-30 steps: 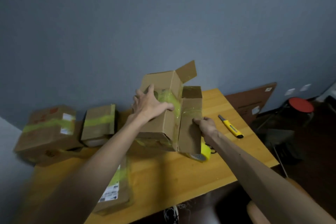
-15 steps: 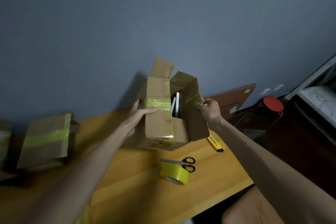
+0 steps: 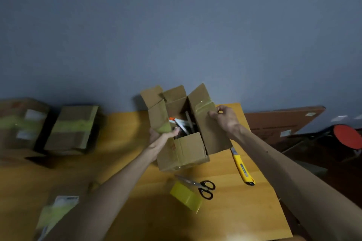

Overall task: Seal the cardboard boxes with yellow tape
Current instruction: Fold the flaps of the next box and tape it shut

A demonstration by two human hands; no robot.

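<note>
An open cardboard box (image 3: 184,148) stands upright on the wooden table (image 3: 121,162), all flaps raised, with several pens and other items visible inside. My left hand (image 3: 161,136) grips its left flap, which carries old yellow tape. My right hand (image 3: 223,118) pinches the right flap, also marked with yellow tape. A roll of yellow tape (image 3: 186,196) lies on the table in front of the box, beside black-handled scissors (image 3: 201,187).
A yellow utility knife (image 3: 242,168) lies right of the box. Two boxes sealed with yellow tape (image 3: 72,129) (image 3: 21,123) stand at the back left; another taped parcel (image 3: 56,213) lies at the front left. A brown board (image 3: 282,123) and a red stool (image 3: 346,137) are beyond the table's right edge.
The box has been turned upright from lying on its side and set down, flaps spread open. The view has swung, bringing the tape roll and scissors into sight.
</note>
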